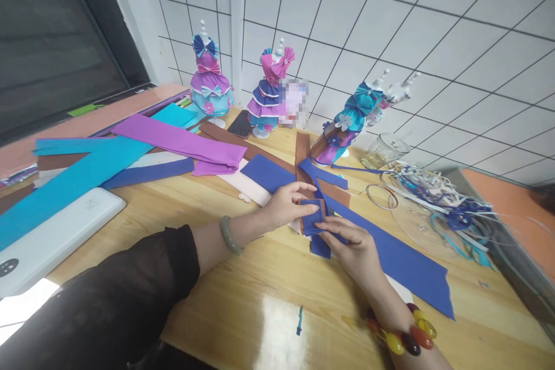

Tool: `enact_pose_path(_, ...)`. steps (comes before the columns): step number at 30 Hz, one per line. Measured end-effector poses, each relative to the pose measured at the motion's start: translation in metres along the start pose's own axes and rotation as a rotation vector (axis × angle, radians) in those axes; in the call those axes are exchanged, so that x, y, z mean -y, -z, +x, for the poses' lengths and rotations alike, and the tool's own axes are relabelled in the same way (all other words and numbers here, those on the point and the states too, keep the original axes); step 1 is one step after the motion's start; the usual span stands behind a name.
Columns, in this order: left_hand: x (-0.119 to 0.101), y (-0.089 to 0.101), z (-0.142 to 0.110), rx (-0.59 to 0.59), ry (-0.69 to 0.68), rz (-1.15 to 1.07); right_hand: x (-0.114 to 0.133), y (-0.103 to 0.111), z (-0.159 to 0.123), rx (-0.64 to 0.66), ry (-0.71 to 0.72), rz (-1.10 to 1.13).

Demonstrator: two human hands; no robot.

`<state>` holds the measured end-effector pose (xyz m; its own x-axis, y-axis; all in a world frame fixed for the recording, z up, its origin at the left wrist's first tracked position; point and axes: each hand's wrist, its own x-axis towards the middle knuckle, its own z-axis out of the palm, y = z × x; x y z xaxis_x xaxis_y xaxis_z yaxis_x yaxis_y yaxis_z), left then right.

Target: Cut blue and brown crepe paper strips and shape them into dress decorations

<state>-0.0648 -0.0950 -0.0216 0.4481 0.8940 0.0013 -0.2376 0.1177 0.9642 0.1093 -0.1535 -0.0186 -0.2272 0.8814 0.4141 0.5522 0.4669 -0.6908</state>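
Both of my hands hold a small folded piece of blue crepe-like paper (pixel 311 221) with brown edges, just above the wooden table. My left hand (pixel 288 205) grips its upper left side, the fingers pressed on top. At its lower right, my right hand (pixel 353 243) pinches the edge between thumb and fingers. A long blue strip (pixel 403 263) runs from behind the right hand toward the lower right. Under and behind the fingers lie more blue and brown pieces, partly hidden.
Purple (pixel 182 141) and turquoise strips (pixel 91 176) overlap on the left, near a white power bank (pixel 65 237). Several small dress forms in paper dresses (pixel 211 89) stand along the tiled wall. At right are a glass cup (pixel 385 150) and tangled scraps (pixel 433 188). A small scrap (pixel 299 322) lies in front.
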Motion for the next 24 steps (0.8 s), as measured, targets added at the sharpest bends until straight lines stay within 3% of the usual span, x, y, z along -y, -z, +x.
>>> enact_pose_path(13, 0.001, 0.001, 0.003, -0.013, 0.017, -0.050, 0.000, 0.000, 0.000, 0.002, -0.024, -0.006)
enact_pose_path(17, 0.002, 0.001, 0.005, -0.040, -0.005, -0.056, -0.004, 0.003, 0.000, -0.074, -0.032, -0.019)
enact_pose_path(20, 0.002, -0.002, 0.003, -0.035, -0.083, 0.005, -0.007, 0.006, 0.001, -0.174, -0.056, -0.052)
enact_pose_path(24, 0.001, -0.007, -0.006, 0.071, -0.222, 0.193, -0.010, 0.008, 0.001, -0.250, -0.113, -0.052)
